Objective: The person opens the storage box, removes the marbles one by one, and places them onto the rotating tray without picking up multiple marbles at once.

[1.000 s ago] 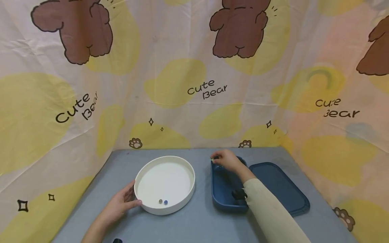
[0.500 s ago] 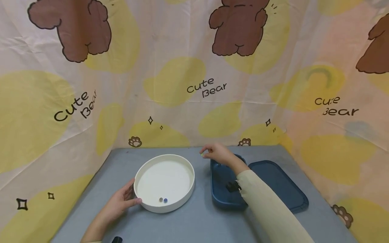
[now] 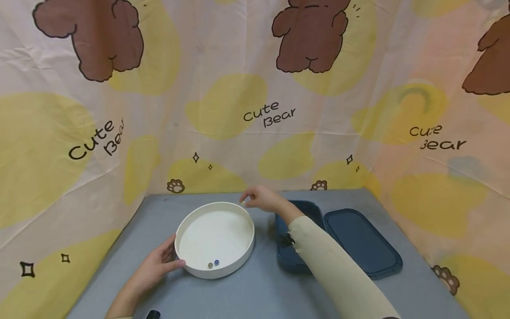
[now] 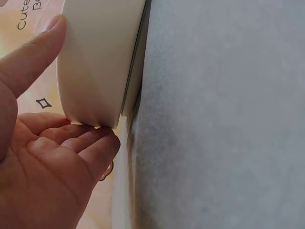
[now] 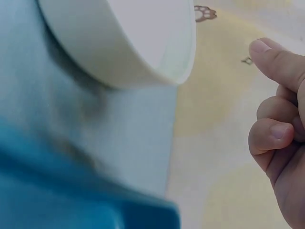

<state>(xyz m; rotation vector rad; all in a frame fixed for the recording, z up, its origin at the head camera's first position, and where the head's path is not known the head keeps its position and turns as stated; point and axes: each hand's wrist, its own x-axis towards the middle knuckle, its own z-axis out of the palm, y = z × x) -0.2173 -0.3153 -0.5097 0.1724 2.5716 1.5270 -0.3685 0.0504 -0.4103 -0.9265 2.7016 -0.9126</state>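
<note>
A round white tray (image 3: 215,239) with a raised rim stands left of centre in the head view. Two marbles, one brownish (image 3: 210,265) and one blue (image 3: 217,262), lie inside near its front wall. My left hand (image 3: 161,261) rests against the tray's left side, thumb and fingertips spread on the outer wall; the left wrist view shows the extended fingers (image 4: 102,148) touching it. My right hand (image 3: 263,199) is raised by the tray's far right rim, pinching a small light-green marble (image 3: 243,202) between thumb and index finger. In the right wrist view, that marble is hidden.
A dark blue rectangular box (image 3: 307,206) stands right of the tray, partly covered by my right forearm. Its matching flat lid (image 3: 364,243) lies beside it on the grey table (image 3: 223,301). A printed curtain (image 3: 223,106) hangs behind and along both sides.
My right hand has carried the light-green marble leftward from the box's far left corner to the tray's far right rim. My left hand stays against the tray.
</note>
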